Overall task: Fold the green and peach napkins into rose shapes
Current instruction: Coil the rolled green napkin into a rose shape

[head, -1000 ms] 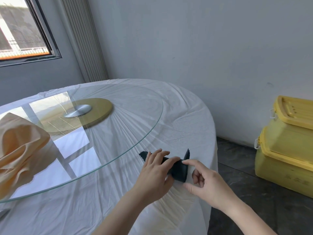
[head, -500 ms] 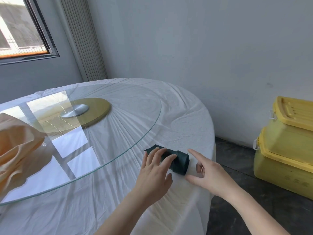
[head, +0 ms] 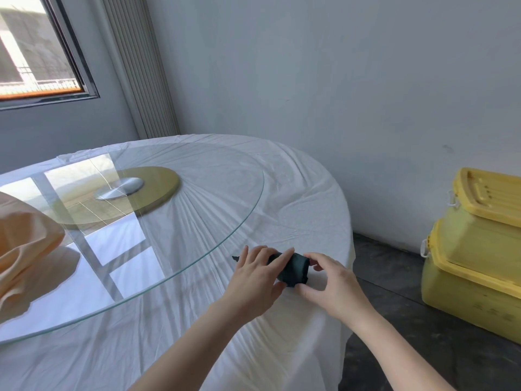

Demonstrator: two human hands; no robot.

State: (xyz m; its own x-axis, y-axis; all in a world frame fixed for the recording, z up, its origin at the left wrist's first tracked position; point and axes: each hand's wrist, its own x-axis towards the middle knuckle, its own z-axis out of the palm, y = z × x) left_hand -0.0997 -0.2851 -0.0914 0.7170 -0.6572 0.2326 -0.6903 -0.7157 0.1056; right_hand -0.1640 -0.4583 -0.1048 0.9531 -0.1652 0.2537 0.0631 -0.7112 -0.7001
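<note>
A dark green napkin (head: 293,270), rolled into a short thick tube, lies on the white tablecloth near the round table's right edge. My left hand (head: 255,280) covers its left part, fingers curled over the roll; a small dark tip sticks out to the left of the fingers. My right hand (head: 334,286) grips the roll's right end between thumb and fingers. The peach napkin (head: 22,249) sits bunched in loose folds on the glass at the far left, partly cut off by the frame.
A round glass turntable (head: 214,241) with a gold disc and metal hub (head: 121,189) covers most of the table. Two stacked yellow plastic bins (head: 476,249) stand on the dark floor to the right. A grey wall is behind.
The upright green flap has been rolled down into the tube. My right hand went from an open flat pose beside the roll to gripping its right end.
</note>
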